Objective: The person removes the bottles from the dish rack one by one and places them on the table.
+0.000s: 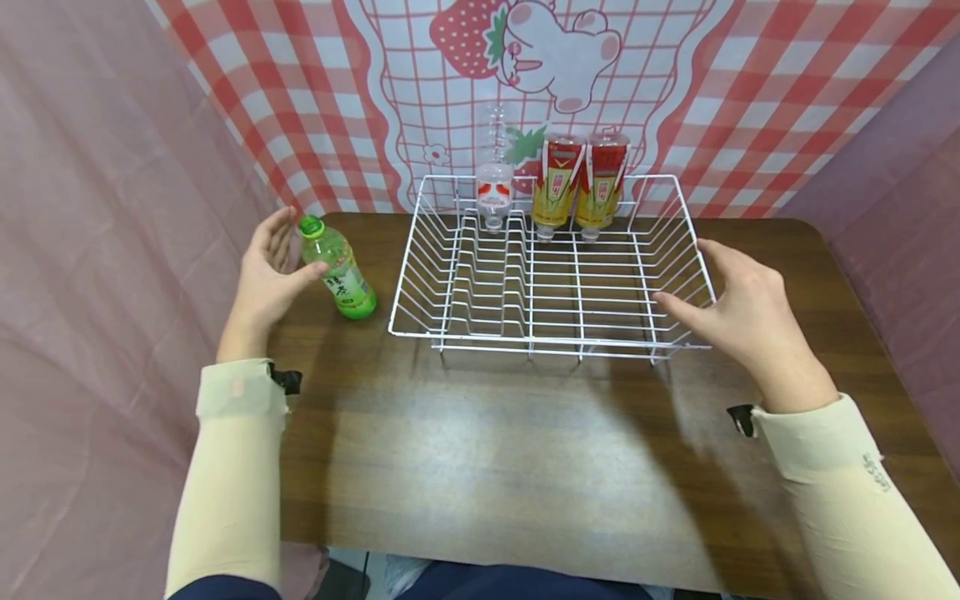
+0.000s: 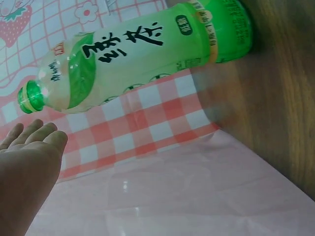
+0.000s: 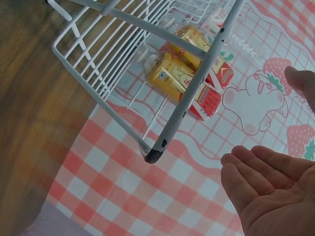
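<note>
A green tea bottle (image 1: pixel 341 271) with a green cap stands upright on the table, left of the rack. My left hand (image 1: pixel 264 271) is beside it with fingers spread; in the left wrist view the fingers are apart from the bottle (image 2: pixel 142 51). A white wire dish rack (image 1: pixel 555 340) holds three upside-down bottles along its back: a clear bottle (image 1: pixel 495 187) with a red and white label, and two red and yellow bottles, one (image 1: pixel 558 179) next to the other (image 1: pixel 602 179). My right hand (image 1: pixel 742 308) is at the rack's right end, fingers extended, holding nothing; the right wrist view shows it apart from the rack.
The wooden table (image 1: pixel 465 450) extends in front of the rack. A red-checked cloth (image 1: pixel 780 75) with strawberry pictures hangs behind it. Pink curtains (image 1: pixel 90 250) stand close on the left and right sides.
</note>
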`<state>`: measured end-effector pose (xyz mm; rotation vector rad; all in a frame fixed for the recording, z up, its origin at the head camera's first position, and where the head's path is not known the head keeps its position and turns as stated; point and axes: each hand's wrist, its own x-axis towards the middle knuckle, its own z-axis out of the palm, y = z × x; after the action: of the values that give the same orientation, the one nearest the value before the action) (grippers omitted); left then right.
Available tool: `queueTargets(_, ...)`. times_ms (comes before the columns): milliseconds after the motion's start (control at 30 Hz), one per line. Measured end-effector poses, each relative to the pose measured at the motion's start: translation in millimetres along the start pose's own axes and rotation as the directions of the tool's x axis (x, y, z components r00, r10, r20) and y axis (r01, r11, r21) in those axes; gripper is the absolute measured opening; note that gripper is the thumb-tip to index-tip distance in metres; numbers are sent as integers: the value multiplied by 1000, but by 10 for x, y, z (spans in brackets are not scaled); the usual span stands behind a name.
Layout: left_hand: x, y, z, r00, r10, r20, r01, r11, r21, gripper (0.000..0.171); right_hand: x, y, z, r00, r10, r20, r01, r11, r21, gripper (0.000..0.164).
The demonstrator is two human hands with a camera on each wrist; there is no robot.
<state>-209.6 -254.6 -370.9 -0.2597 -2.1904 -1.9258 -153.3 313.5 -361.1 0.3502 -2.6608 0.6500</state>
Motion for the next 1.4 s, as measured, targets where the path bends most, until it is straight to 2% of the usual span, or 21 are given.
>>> queueTargets(267,-15,78,10,1000,12,8,-13,992,122,98,-6,28,21,1000,-10,-17,10,1000,9,79)
queueTargets(500,-23,150,33,999,25,21,-28,982,187,97,-7,50,20,1000,-13,-26,13,1000,1,79)
queueTargets(767,-114,402,119,999,48,25,-54,957,286,93,-12,56,15,999,-17,-32,17,1000,-6,81)
queueTargets(1033,-67,288,53,997,75,31,-81,941,327,99,-8,56,3,999,-15,-39,15,1000,-14,83)
queueTargets(1400,-117,396,99,996,14,83,-51,890,454,110,-3,53,4,999,-8,-33,8,1000,-10,83)
